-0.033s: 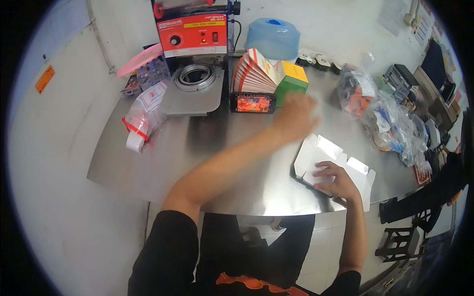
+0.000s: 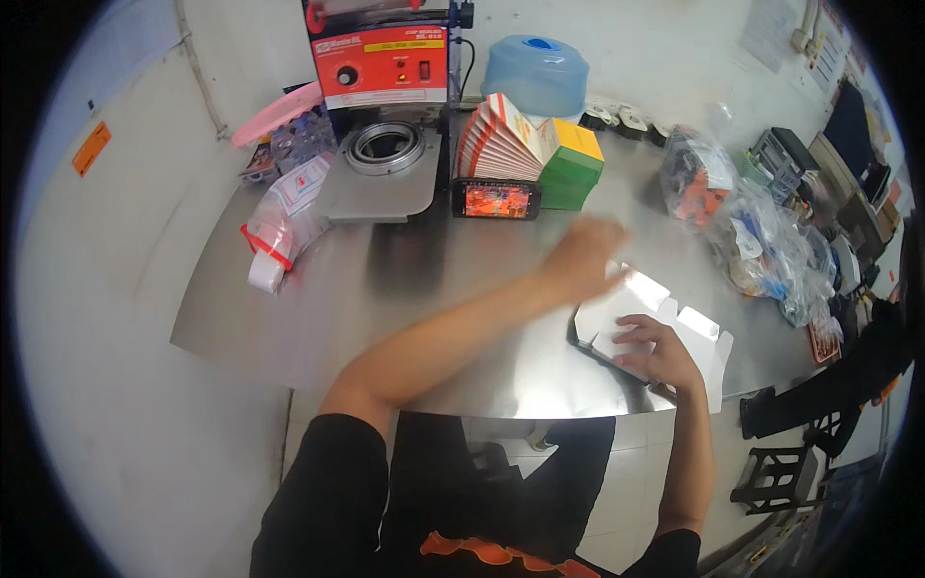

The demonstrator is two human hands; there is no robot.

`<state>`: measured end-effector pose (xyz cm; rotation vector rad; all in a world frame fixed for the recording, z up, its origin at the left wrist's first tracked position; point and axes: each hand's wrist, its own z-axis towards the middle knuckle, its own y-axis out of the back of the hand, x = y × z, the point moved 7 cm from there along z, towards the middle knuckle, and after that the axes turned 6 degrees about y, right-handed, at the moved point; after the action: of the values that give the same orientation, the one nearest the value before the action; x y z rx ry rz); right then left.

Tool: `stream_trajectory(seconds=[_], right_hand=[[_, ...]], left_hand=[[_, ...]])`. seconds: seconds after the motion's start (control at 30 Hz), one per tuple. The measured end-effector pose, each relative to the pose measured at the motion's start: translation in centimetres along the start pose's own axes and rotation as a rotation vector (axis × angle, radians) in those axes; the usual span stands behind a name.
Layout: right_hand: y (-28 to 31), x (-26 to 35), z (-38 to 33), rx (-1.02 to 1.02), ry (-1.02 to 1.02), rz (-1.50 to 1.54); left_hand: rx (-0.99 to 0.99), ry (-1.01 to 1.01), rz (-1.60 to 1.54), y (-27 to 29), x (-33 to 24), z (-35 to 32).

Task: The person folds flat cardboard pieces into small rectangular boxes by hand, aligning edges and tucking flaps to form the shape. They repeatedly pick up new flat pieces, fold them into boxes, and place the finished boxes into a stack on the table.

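Flat white cardboard box blanks, with cut flaps along the far side, lie on the steel table's right half. My right hand rests on them with its fingers spread, holding them down against the table. Motion blurs my left hand, which is reached across to the right, just beyond the blanks' upper left corner. Whether its fingers are closed or touch the cardboard I cannot tell. Behind that hand stand a green and yellow stack of folded cartons and a fanned row of red and white cartons.
A phone with a lit screen leans against the cartons. A red cup sealing machine stands at the back left, beside a plastic bag of cups. Clear plastic bags crowd the right side. The steel table's front edge curves near my body.
My left hand has come down a little, from in front of the green carton stack toward the white blanks' corner. My right hand stays on the blanks.
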<state>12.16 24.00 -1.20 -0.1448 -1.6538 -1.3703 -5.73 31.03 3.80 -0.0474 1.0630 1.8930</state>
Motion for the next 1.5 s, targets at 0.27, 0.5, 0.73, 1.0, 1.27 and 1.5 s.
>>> stream_trajectory(seconds=[0.27,0.5,0.73,1.0,1.27,1.5], right_hand=[[-0.1,0.9,1.3,-0.213,-0.036,-0.352],[2.8,5.2,-0.3,-0.595,-0.039,-0.486],[-0.7,1.4,0.5,-0.311,-0.117,0.022],[-0.3,-4.0,1.7,-0.218,-0.298,0.376],[6.8,9.0,-1.9,-0.833,0.065,-0.487],[1.2,14.3,-7.8,-0.795,0.202,-0.462]], left_hand=[[0.000,0.112,-0.139,-4.7,-1.5,-8.1],[0.005,0.166,-0.041,-4.5,-1.3,-8.3],[-0.182,-0.004,-0.170,-2.2,-3.1,-8.3],[0.069,0.259,-0.120,-5.0,-0.4,-8.3],[-0.128,0.101,-0.082,-2.6,-2.3,-8.3],[-0.317,-0.088,-0.470,1.3,-9.6,-7.2]])
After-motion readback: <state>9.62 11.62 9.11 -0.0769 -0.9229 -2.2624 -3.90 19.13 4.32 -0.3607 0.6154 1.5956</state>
